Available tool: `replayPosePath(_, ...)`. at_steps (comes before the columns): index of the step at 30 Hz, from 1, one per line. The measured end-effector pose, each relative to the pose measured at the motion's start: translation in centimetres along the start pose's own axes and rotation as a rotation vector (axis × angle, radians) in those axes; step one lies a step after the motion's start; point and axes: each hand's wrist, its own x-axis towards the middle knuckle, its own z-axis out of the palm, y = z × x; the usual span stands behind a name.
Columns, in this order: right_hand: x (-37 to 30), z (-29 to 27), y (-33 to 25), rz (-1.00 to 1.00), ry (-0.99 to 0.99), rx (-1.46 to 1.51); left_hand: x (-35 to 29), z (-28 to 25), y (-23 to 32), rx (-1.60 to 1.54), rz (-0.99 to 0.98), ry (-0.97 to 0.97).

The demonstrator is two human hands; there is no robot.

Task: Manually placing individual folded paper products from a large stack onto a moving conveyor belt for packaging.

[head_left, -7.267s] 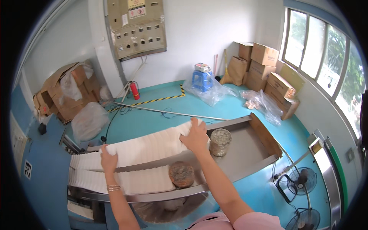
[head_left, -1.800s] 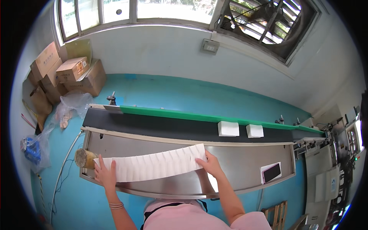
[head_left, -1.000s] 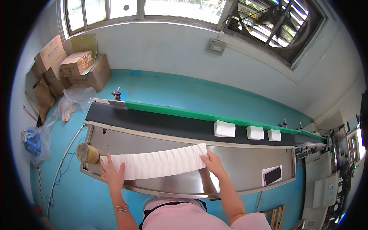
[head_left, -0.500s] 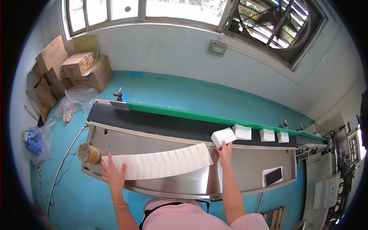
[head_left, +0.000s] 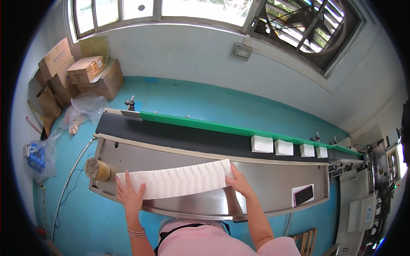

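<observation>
A long, slightly curved row of white folded paper stacks [head_left: 177, 181], which look like paper napkins or tissues, lies on the steel tray table [head_left: 269, 183]. Spread fingers of my left hand [head_left: 131, 197] rest against its left end, with the thumb on the near side. At the right end, my right hand [head_left: 241, 183] grips the last stack, partly covering it. Beyond the row, a black conveyor belt [head_left: 183, 143] carries several separate white stacks, the leftmost paper stack [head_left: 262, 144] standing against the green guide rail [head_left: 205, 126].
A short, round, yellowish block [head_left: 97, 170] stands at the tray's left end. A phone [head_left: 303, 195] lies on white paper at the right. Cardboard boxes [head_left: 87, 70] and plastic bags [head_left: 87, 106] occupy the far-left floor. Machinery [head_left: 361, 209] stands at the far right.
My right hand has let go of a white stack on the belt and come back left to the row's right end. The stacks on the belt have moved right. My left hand has barely shifted.
</observation>
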Motion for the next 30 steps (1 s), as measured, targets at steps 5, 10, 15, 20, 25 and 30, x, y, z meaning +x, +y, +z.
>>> replayPosePath(5,4.0,-2.0,2.9,0.096,0.603,0.644,0.0,0.2,0.2,-0.036,0.016,-0.023)
replayPosePath(10,2.0,-1.6,0.6,0.361,0.043,0.416,-1.0,-0.2,0.0,-0.046,0.031,-0.064)
replayPosePath(15,-1.3,0.8,-2.2,0.097,0.007,0.075,-1.6,-0.7,1.4,-0.075,0.088,-0.095)
replayPosePath(20,-1.1,0.8,-1.9,0.018,0.006,0.005,-1.4,-0.5,1.0,-0.048,0.083,-0.080)
replayPosePath(25,1.4,-1.2,3.1,0.035,0.162,0.227,-1.5,-0.6,1.2,-0.065,0.083,-0.086)
replayPosePath(30,5.3,-2.4,2.7,0.095,0.621,0.968,-1.6,-0.6,1.2,-0.082,0.074,-0.099)
